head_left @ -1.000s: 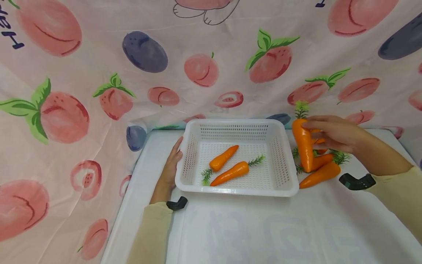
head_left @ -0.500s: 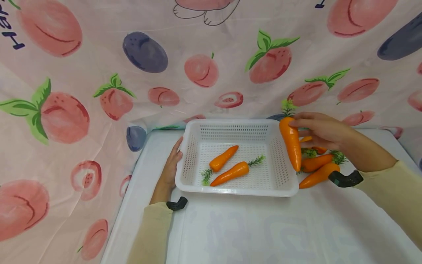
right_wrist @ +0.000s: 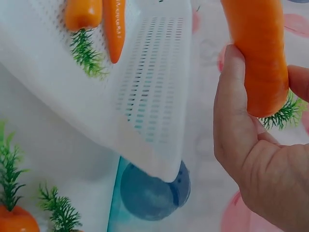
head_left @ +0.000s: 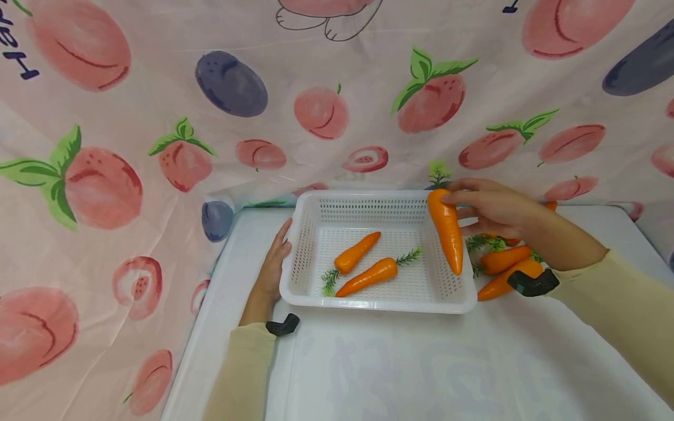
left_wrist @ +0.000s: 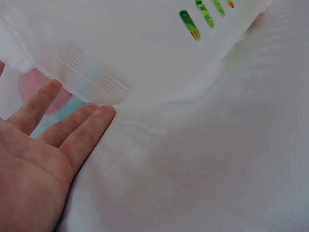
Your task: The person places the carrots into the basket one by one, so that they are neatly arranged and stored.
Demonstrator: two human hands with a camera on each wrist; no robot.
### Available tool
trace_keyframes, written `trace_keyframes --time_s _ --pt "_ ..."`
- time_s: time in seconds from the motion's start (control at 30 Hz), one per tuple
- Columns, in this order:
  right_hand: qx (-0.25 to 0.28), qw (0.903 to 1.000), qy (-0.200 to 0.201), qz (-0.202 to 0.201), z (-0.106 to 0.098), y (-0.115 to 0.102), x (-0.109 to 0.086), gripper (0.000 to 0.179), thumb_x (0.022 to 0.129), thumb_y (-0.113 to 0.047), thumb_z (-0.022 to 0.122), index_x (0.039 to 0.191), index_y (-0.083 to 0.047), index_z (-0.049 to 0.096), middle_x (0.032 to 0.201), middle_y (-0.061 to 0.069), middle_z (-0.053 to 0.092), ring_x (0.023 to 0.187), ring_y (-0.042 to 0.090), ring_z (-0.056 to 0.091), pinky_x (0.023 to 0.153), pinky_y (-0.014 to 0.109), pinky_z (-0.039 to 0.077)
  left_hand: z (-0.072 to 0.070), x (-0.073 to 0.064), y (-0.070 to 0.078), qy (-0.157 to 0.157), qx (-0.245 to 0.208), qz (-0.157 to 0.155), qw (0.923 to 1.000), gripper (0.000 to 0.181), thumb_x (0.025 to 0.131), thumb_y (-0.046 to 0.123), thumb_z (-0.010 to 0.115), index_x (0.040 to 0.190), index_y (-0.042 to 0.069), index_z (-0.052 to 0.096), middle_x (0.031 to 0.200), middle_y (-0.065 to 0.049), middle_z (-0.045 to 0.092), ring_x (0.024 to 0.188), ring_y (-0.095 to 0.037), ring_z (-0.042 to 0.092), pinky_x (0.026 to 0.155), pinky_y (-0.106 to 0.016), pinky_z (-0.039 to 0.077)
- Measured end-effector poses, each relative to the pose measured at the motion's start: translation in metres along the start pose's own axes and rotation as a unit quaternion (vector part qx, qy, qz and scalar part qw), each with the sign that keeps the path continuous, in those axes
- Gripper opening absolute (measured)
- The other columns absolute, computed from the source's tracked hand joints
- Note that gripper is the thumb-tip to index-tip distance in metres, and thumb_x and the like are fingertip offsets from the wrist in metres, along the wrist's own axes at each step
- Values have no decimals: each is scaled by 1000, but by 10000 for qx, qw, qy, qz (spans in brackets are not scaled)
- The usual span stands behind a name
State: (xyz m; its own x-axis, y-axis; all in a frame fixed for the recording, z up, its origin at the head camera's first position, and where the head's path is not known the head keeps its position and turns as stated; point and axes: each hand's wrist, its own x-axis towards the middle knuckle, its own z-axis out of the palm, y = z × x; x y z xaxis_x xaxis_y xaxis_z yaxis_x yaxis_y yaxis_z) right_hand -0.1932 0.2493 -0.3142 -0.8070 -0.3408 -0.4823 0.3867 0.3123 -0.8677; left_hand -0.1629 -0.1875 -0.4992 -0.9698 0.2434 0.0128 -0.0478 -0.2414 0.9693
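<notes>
My right hand pinches an orange carrot near its leafy green top, with the tip pointing down. In the head view the carrot overlaps the right wall of a white plastic basket. The right wrist view shows the thumb and fingers on either side of the held carrot. My left hand rests against the basket's left side, fingers extended; in the left wrist view the fingertips of that hand touch the outer wall. Inside the basket lie two carrots, one behind the other.
Several more carrots lie in a pile on the white table right of the basket, partly hidden by the right forearm. A pink fruit-print cloth hangs right behind the basket and along the left side.
My right hand has carried the carrot leftward, from above the pile to over the basket's right wall. The left hand and the basket have stayed in place.
</notes>
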Motion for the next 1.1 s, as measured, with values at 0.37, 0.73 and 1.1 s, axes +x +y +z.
trace_keyframes --time_s 0.37,0.73,1.1 --pt "115 9997 33 -215 14 -10 4 58 102 -36 62 144 -9 32 134 9 48 112 26 59 91 45 58 -1 0 -2 -56 -41 36 10000 58 107 30 39 163 35 23 168 -1 27 140 -25 40 102 -30 46" --pt "75 9995 -55 -288 29 -15 13 58 101 -37 63 143 -8 35 133 10 51 112 27 59 90 45 59 -1 0 0 -50 -132 -35 9999 58 107 27 37 163 35 22 168 0 27 141 -26 39 102 -32 46" --pt "180 9992 -183 -305 37 -13 21 52 102 -32 62 142 -6 40 127 8 56 106 26 62 89 45 59 -1 0 -1 6 8 13 10000 57 107 30 37 162 36 23 168 0 28 141 -26 39 102 -31 45"
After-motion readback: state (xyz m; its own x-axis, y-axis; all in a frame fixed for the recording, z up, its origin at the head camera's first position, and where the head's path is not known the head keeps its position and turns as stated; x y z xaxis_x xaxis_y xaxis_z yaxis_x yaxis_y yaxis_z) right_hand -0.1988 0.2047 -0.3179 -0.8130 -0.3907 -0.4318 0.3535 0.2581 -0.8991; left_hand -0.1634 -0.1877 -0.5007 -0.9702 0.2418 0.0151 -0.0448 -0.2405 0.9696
